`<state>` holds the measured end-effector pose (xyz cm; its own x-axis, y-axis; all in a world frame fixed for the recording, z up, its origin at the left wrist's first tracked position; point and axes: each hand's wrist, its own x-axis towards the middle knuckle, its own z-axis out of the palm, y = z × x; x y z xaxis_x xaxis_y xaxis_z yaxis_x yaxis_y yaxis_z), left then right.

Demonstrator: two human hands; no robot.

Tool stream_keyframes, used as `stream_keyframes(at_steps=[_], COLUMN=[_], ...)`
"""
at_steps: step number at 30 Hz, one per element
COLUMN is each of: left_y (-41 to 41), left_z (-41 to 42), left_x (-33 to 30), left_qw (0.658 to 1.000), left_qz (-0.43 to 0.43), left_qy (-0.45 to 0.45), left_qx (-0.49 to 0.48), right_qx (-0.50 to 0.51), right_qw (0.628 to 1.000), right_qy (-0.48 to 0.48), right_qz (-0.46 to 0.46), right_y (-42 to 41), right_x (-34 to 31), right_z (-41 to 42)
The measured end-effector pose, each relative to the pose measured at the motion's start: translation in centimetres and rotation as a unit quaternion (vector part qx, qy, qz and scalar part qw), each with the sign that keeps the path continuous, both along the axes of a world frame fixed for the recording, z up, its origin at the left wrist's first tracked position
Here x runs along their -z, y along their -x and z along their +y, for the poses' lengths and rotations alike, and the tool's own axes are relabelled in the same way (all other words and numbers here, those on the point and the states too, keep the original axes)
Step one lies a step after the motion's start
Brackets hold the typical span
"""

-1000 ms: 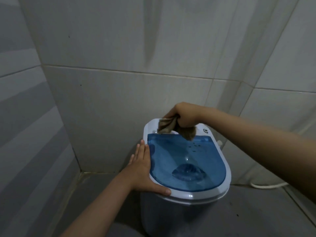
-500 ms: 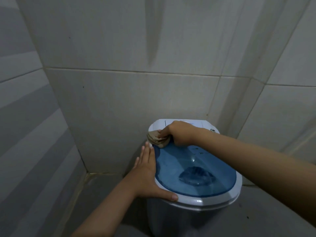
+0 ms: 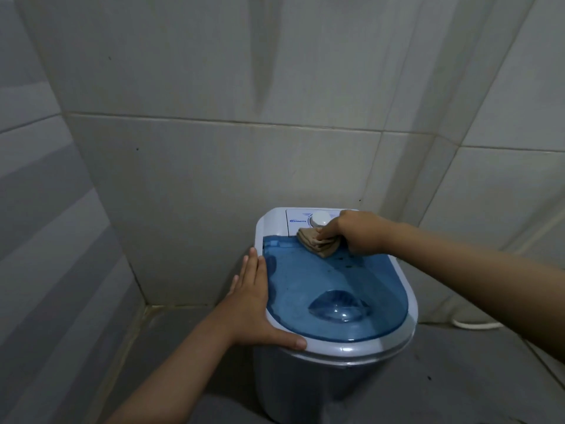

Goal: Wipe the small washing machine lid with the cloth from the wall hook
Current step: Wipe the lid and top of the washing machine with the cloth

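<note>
A small white washing machine (image 3: 333, 384) stands in a tiled corner, topped by a translucent blue lid (image 3: 333, 292) with a white rim. My right hand (image 3: 359, 235) presses a folded beige cloth (image 3: 318, 241) onto the lid's far edge, just below the white control dial (image 3: 319, 219). My left hand (image 3: 255, 304) lies flat against the machine's left rim, fingers straight and together, thumb hooked over the front rim.
Grey tiled walls (image 3: 214, 166) close in behind and on the left. A white hose or cable (image 3: 477, 324) lies on the grey floor to the machine's right. Floor shows on both sides of the machine.
My right hand slid the cloth from the lid's far left corner toward the middle of its far edge, uncovering the dial panel. My left hand stayed on the left rim.
</note>
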<state>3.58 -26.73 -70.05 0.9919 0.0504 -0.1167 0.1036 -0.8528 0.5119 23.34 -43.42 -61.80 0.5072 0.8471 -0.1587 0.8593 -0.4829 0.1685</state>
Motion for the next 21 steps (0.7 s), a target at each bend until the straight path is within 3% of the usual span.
stream_keyframes(at_steps=[10,14,17,19,21], left_y=[-0.1,-0.2,-0.2,-0.2,-0.2], left_z=[-0.1,0.0,0.1,0.1,0.1], left_x=[-0.2,-0.2,-0.1,-0.1,-0.2], left_qw=[1.000,1.000,1.000,1.000,1.000], left_qz=[0.005,0.008,0.014,0.013,0.014], left_qy=[-0.006,-0.011,-0.012,-0.011,-0.009], left_qx=[-0.004,0.002,0.005,0.004,0.002], right_qx=[0.111,0.198,0.204,0.190,0.170], right_qw=[0.987,0.978,0.967,0.967,0.978], right_qy=[0.107,-0.043,-0.131,-0.155,-0.116], right_qz=[-0.036,-0.056,-0.076,-0.075,-0.043], right_y=[-2.8,-4.4,-4.8,-4.7,-5.0], right_x=[-3.4,-4.8,-4.6,-3.2,-0.3], right_z=[-3.2,-3.1,-2.0,-1.1,-0.3])
